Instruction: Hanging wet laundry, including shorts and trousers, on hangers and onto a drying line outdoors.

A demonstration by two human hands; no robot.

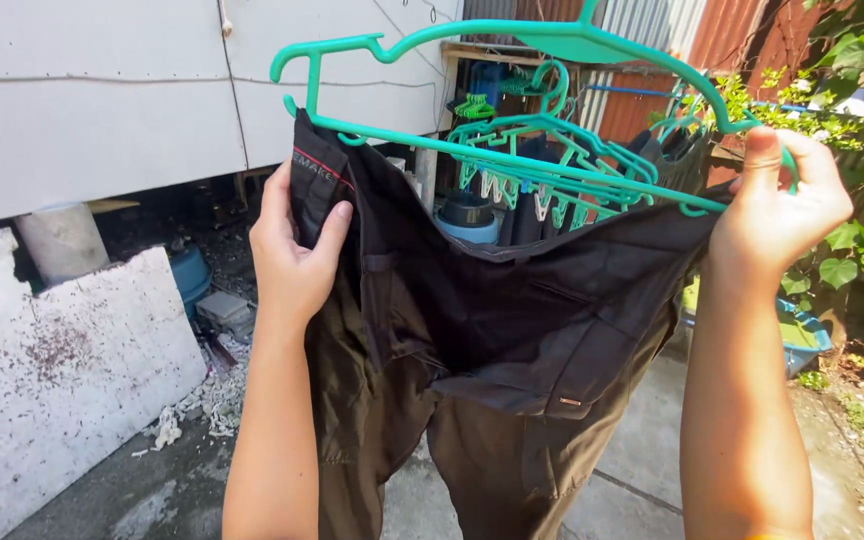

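We hold the dark trousers (pixel 512 330) stretched at centre: left hand (pixel 297 250) at nine o'clock pinches the waistband, right hand (pixel 782 200) at three o'clock clamps waistband against the green hanger (pixel 512 90), keeping both level.

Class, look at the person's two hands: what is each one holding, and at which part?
The left hand pinches the dark trousers at the waistband's left end. The right hand grips the waistband's right end together with the end of the green hanger.
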